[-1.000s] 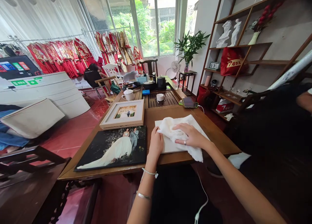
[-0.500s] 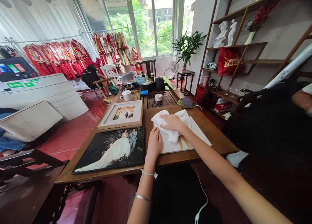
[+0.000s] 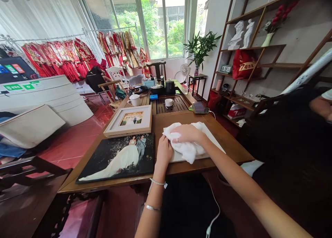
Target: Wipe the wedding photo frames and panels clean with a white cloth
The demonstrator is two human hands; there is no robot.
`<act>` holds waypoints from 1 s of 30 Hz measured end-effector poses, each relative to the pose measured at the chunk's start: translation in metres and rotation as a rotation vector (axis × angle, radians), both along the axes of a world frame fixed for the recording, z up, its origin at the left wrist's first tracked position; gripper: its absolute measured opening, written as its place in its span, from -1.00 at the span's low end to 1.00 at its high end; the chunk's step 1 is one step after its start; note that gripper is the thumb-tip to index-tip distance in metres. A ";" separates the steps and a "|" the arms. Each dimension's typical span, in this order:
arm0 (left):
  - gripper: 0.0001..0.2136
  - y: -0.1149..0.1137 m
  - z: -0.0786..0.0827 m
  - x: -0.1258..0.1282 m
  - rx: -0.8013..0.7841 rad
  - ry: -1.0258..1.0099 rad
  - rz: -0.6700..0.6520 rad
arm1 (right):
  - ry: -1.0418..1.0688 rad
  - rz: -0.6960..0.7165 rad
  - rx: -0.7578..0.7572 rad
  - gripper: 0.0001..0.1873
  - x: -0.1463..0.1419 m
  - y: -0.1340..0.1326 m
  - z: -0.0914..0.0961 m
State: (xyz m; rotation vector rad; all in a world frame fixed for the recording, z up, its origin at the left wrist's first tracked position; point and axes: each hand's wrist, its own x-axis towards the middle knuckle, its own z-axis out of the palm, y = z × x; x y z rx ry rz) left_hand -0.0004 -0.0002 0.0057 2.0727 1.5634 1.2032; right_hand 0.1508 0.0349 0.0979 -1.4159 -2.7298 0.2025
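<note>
My right hand [image 3: 188,133] presses a crumpled white cloth [image 3: 186,149] flat onto a white panel [image 3: 212,141] that lies on the wooden table [image 3: 233,151]. Its fingers lie over the cloth, a ring on one finger. My left hand [image 3: 164,152] rests on the panel's left edge, fingers curled against it. Left of my hands lies a dark canvas wedding photo [image 3: 118,156]. Behind it sits a framed wedding photo [image 3: 129,120] in a pale frame.
A tea tray [image 3: 168,105] with a white mug [image 3: 135,100], a small cup [image 3: 169,102] and a dark kettle [image 3: 171,87] stands further back. A phone [image 3: 199,108] lies right of it. A person in black [image 3: 298,134] sits at my right. Shelves line the right wall.
My right hand has swept the cloth across the panel, first toward the far left, then back toward the near edge. The left hand has stayed on the panel's edge.
</note>
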 end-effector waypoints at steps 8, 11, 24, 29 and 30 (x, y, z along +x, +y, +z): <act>-0.69 0.001 0.000 0.000 0.037 -0.013 -0.007 | -0.056 0.123 0.078 -0.23 -0.021 0.041 -0.012; -0.71 0.001 -0.001 0.000 0.021 -0.010 0.010 | -0.032 0.221 -0.020 -0.36 -0.025 0.050 -0.011; -0.67 0.008 -0.007 -0.002 -0.035 -0.019 0.069 | -0.008 0.039 0.069 -0.62 -0.001 -0.015 -0.019; -0.68 0.008 0.004 -0.002 -0.028 -0.055 0.060 | -0.004 0.259 0.078 -0.61 -0.004 -0.037 -0.023; -0.66 0.007 0.005 -0.002 -0.023 -0.057 0.057 | 0.001 0.293 0.059 -0.60 -0.004 -0.040 -0.022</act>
